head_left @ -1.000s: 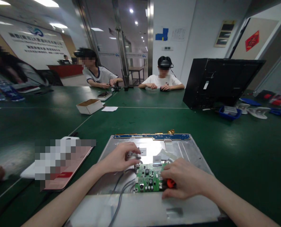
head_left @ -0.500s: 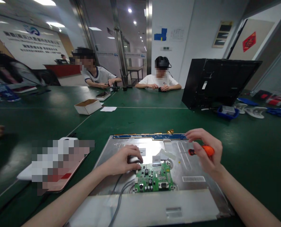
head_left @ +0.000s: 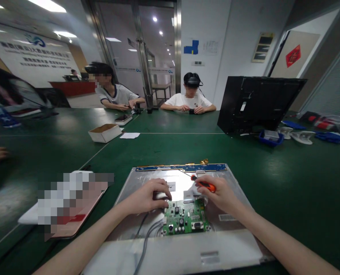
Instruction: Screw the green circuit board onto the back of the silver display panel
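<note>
A flat metal display panel (head_left: 229,208) lies in front of me, with a green circuit board (head_left: 187,215) on its middle. The thumb and curled fingertips of my left hand (head_left: 151,194) grip the board's upper left corner. In my right hand (head_left: 218,193), above the board's upper right, is a screwdriver (head_left: 208,186) with an orange and black handle. Its thin shaft points left and away from me, seemingly clear of the board. Grey cables (head_left: 145,246) run from the board's left side toward me. A narrow blue circuit strip (head_left: 170,167) lines the panel's far edge.
Left of the panel lies a pink phone-like slab (head_left: 81,217), partly pixelated. Farther off are an open white box (head_left: 105,133) and a paper (head_left: 129,135). A black monitor (head_left: 258,103) and a blue tray (head_left: 271,138) stand at right. Two people sit across the green table (head_left: 170,147).
My right hand has moved left with the screwdriver, from the panel's right side to above the board, and now grips the handle more closely. My left hand stays at the board's corner.
</note>
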The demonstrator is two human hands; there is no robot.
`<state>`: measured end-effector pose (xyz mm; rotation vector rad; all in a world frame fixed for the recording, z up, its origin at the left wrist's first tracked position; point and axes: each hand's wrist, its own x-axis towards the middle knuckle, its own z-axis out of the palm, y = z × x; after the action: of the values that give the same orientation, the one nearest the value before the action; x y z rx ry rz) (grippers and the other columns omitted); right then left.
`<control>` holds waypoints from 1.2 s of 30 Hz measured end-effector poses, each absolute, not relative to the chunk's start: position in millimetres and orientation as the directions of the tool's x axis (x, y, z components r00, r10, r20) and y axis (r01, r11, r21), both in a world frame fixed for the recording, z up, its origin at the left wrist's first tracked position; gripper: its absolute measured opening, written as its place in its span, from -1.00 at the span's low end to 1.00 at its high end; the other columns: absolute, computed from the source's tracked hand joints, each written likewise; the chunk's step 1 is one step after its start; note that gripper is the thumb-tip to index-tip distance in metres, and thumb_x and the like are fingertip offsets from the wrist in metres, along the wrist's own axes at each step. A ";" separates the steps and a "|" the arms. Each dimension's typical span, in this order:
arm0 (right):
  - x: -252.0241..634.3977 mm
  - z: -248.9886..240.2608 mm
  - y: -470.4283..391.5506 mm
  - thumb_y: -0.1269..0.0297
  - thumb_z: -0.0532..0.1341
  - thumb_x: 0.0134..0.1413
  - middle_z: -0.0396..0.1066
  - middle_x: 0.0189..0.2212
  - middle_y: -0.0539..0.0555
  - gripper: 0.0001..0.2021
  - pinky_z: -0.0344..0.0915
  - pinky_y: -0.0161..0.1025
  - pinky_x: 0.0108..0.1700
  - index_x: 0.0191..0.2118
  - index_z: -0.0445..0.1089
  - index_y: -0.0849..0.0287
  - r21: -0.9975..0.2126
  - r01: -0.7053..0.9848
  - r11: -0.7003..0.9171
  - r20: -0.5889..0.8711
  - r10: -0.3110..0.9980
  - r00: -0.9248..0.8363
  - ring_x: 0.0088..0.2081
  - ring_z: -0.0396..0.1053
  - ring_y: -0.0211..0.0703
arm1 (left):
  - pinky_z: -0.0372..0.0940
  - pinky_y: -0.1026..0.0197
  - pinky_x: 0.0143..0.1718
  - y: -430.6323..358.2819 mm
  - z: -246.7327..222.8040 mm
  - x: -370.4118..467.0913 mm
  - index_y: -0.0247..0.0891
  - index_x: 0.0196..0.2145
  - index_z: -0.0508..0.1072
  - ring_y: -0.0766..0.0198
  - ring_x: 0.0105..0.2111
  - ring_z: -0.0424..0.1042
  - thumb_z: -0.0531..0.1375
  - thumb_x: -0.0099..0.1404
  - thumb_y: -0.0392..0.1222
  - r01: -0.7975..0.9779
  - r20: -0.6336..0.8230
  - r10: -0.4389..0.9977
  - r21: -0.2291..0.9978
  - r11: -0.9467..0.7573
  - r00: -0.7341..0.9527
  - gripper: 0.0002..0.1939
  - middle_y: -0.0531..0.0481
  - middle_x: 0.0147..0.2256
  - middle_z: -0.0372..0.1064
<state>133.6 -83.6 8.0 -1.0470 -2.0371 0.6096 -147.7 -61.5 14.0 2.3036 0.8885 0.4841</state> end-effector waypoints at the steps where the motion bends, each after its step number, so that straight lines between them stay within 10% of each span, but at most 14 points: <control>1: 131.1 7.0 -85.2 0.30 0.19 0.20 0.55 -0.23 0.05 -0.88 0.38 -0.17 -0.16 -0.17 0.45 0.09 -0.675 0.478 0.562 0.392 0.822 -0.413 -0.22 0.49 -0.14 | 0.26 0.17 -0.18 -61.7 15.2 -148.2 -0.23 -0.28 0.58 0.13 -0.23 0.39 0.27 0.26 -0.04 0.471 0.107 0.695 0.661 -0.584 0.711 -0.79 -0.07 -0.27 0.41; 6: 127.2 5.4 -89.2 0.50 0.13 0.16 0.38 0.00 0.17 -0.80 0.33 -0.07 -0.01 -0.15 0.39 0.12 -0.647 0.506 0.570 0.357 0.813 -0.460 0.03 0.37 -0.07 | 0.26 0.17 -0.16 -63.2 21.1 -151.1 -0.22 -0.22 0.56 0.13 -0.21 0.39 0.25 0.27 -0.08 0.457 0.076 0.677 0.682 -0.571 0.732 -0.80 -0.07 -0.24 0.41; 12: 125.9 1.3 -90.4 0.42 0.18 0.16 0.32 -0.09 0.13 -0.94 0.34 -0.19 -0.22 -0.24 0.32 0.15 -0.643 0.560 0.523 0.269 0.838 -0.474 -0.23 0.38 -0.18 | 0.26 0.19 -0.19 -65.1 25.6 -151.3 -0.21 -0.21 0.55 0.13 -0.22 0.38 0.26 0.25 -0.09 0.468 0.065 0.675 0.672 -0.574 0.735 -0.80 -0.06 -0.24 0.39; 20: 125.5 7.1 -94.6 0.31 0.30 0.08 0.33 -0.07 0.12 -0.86 0.30 -0.11 -0.09 -0.26 0.33 0.15 -0.615 0.582 0.532 0.178 0.813 -0.555 -0.09 0.34 -0.07 | 0.27 0.22 -0.31 -55.8 14.7 -162.2 -0.28 -0.31 0.55 0.20 -0.36 0.41 0.22 0.28 -0.13 0.518 0.135 0.804 0.701 -0.490 0.579 -0.83 -0.05 -0.35 0.48; 36: 127.7 12.3 -96.7 0.22 0.28 0.14 0.31 -0.01 0.11 -0.83 0.27 -0.10 -0.02 -0.18 0.35 0.11 -0.616 0.594 0.517 0.086 0.794 -0.602 -0.02 0.30 -0.05 | 0.30 0.06 -0.07 -51.4 0.2 -160.2 -0.27 -0.13 0.51 0.06 -0.13 0.43 0.20 0.30 -0.27 0.667 0.261 0.807 0.460 -0.586 0.529 -0.81 -0.13 -0.16 0.46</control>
<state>127.7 -96.7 12.3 -1.1503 -2.4039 0.7750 -160.2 -51.4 0.2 2.4679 1.2279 0.6532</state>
